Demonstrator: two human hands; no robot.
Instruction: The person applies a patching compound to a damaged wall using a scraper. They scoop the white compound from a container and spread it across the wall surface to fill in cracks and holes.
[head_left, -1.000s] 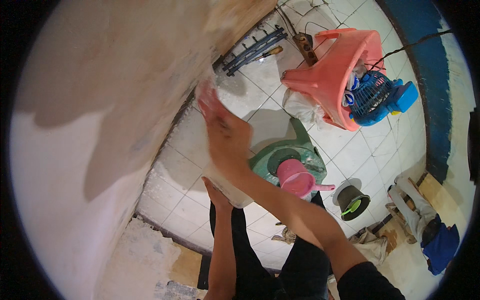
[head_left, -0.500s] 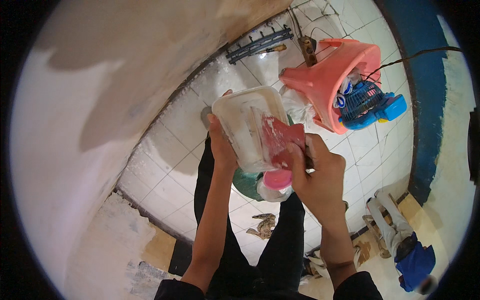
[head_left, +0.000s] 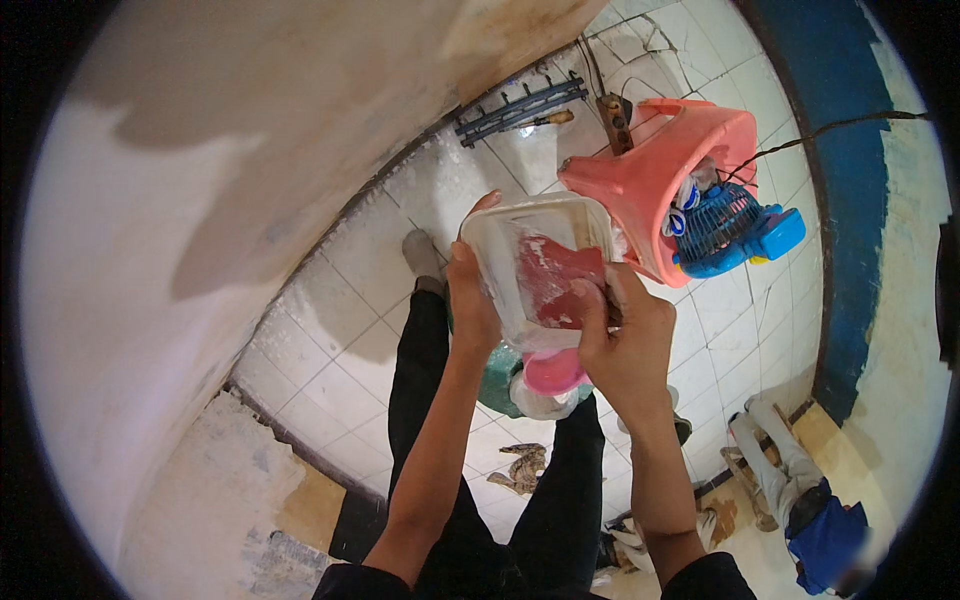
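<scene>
My left hand (head_left: pixel 472 295) is wrapped round the side of a pale plastic tub (head_left: pixel 535 208), which is smeared inside with white paste. My right hand (head_left: pixel 628 335) grips a red, flexible-looking scraper (head_left: pixel 558 265), its paste-streaked blade inside the tub. Below the tub, a pink dipper (head_left: pixel 550 372) and a white object (head_left: pixel 540 404) sit on or by a green stool (head_left: pixel 495 375), mostly hidden by the tub and my arms.
A patchy wall (head_left: pixel 200 180) runs along the left. A pink chair (head_left: pixel 625 185) holds a blue fan (head_left: pixel 715 240), near a power strip (head_left: pixel 615 125), cables and a hook rack (head_left: pixel 510 115). A person (head_left: pixel 820 540) in blue and pale trousers is at lower right.
My right hand and the scraper have come down from beside the left wall into the tub. The tub has risen in view, then shifted slightly right.
</scene>
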